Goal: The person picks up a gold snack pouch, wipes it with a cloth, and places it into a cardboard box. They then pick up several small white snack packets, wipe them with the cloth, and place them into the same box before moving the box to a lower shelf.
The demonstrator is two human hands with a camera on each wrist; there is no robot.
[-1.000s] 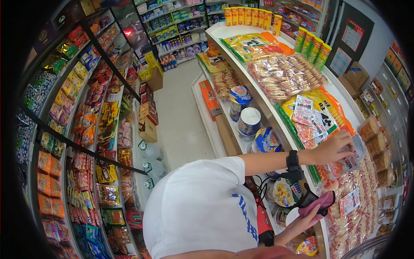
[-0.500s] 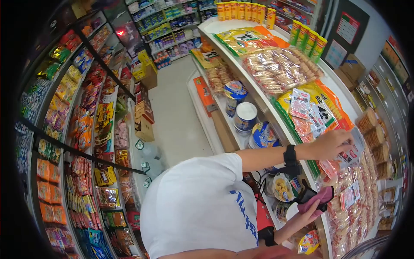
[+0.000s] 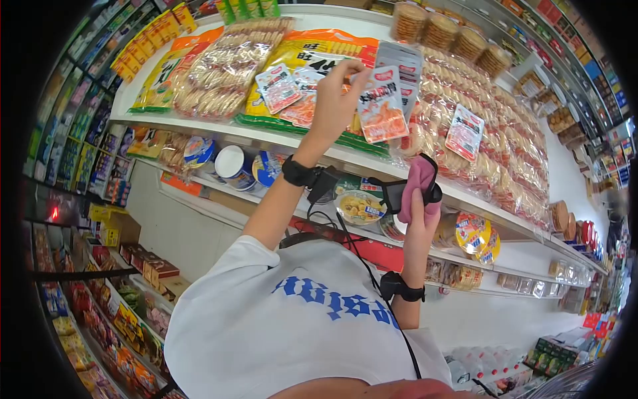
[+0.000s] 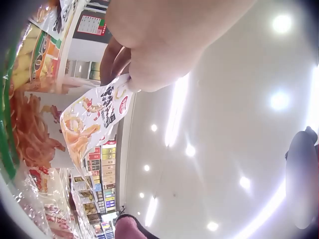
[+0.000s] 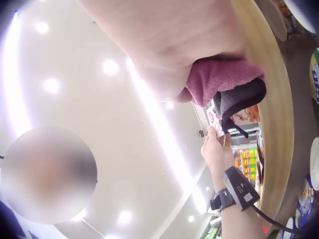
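My left hand (image 3: 337,100) pinches the top corner of a white snack packet (image 3: 383,113) with orange pictured food. In the left wrist view the packet (image 4: 97,117) hangs from thumb and fingers. Grey-backed packets (image 3: 405,56) lie just behind it, and several similar packets (image 3: 278,88) rest on a large yellow bag (image 3: 292,56) to the left. My right hand (image 3: 419,216) grips a fuzzy pink cloth with black trim (image 3: 420,179) at the shelf's front edge; its folds show in the right wrist view, where the left hand (image 5: 217,154) appears beyond.
Clear bags of stick snacks (image 3: 478,113) cover the shelf top to the right, one white packet (image 3: 464,133) lying on them. Tubs (image 3: 230,161) and a noodle bowl (image 3: 361,207) stand on the lower shelf. Round jars (image 3: 409,21) line the back. A black cable (image 3: 352,243) hangs before my chest.
The view has swung to the right. My left hand has lifted the packet so its printed front shows, away from the grey-backed ones. My right hand still holds the pink cloth.
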